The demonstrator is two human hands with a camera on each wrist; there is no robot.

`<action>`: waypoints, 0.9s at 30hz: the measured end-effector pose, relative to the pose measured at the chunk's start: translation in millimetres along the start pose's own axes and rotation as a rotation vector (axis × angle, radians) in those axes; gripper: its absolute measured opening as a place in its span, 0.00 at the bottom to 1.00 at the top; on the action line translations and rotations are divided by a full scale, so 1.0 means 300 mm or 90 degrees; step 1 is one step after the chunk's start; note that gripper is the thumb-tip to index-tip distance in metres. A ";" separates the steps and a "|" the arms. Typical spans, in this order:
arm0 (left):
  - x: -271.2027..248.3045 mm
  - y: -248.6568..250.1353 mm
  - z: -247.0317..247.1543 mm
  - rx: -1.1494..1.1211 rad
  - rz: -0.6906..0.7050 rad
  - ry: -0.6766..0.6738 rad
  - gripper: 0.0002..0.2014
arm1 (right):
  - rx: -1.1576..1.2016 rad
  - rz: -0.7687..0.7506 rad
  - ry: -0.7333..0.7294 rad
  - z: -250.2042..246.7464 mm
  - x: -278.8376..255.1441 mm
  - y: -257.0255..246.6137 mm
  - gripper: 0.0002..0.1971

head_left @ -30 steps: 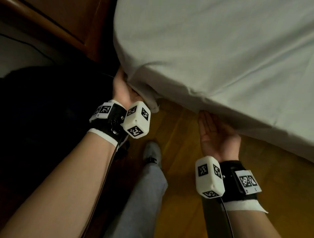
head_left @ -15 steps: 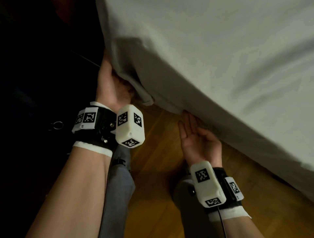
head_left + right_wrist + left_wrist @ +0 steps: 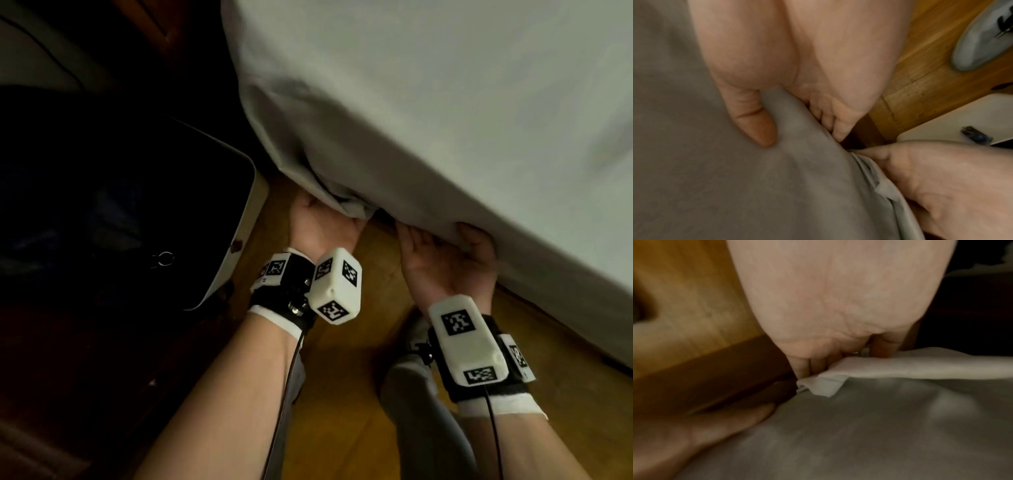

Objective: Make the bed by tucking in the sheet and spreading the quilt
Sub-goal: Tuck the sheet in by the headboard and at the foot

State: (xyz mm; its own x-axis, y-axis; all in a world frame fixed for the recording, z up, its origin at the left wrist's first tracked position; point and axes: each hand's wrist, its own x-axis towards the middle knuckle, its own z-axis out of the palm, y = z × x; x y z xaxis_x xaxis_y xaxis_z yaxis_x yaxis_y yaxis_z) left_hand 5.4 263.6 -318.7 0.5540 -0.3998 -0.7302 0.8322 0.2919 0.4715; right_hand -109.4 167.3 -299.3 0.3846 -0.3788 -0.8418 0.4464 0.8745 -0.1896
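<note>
A pale grey sheet (image 3: 428, 113) covers the mattress and hangs over its corner. My left hand (image 3: 322, 226) is under the corner, its fingers (image 3: 807, 366) curled round the bunched white fold of the sheet (image 3: 900, 366). Just to its right my right hand (image 3: 445, 253) lies palm up at the sheet's lower edge. Its thumb (image 3: 756, 126) presses the sheet's (image 3: 735, 186) outer face while its fingers (image 3: 836, 123) go behind the edge, pinching the cloth. The fingertips of both hands are hidden by the sheet. No quilt is in view.
A dark case with a pale rim (image 3: 239, 240) stands close on the left of the bed corner. The floor is wood (image 3: 342, 428), and my grey shoes (image 3: 407, 380) stand right below my hands. A dark wooden bed rail (image 3: 715, 382) runs under the sheet's edge.
Both hands dropped lower at the corner and came closer together. The right hand went from flat and palm up under the edge to pinching the sheet. The left hand slid under the bunched corner.
</note>
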 end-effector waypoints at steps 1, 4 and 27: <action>0.009 0.000 -0.030 -0.058 -0.023 -0.011 0.15 | 0.011 -0.010 -0.016 0.008 -0.006 -0.004 0.31; -0.002 0.015 -0.091 -0.067 -0.073 -0.004 0.11 | 0.030 -0.011 -0.045 0.016 -0.006 -0.006 0.32; 0.108 0.043 0.054 -0.120 -0.002 0.140 0.33 | 0.050 0.042 -0.106 0.008 0.000 -0.012 0.25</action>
State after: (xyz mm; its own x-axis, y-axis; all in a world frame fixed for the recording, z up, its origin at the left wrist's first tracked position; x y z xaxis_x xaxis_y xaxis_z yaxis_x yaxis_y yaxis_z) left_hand 34.6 240.5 -328.4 0.5151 -0.2091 -0.8312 0.8037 0.4548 0.3837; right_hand -109.1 163.3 -297.4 0.5404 -0.3711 -0.7551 0.4742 0.8757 -0.0910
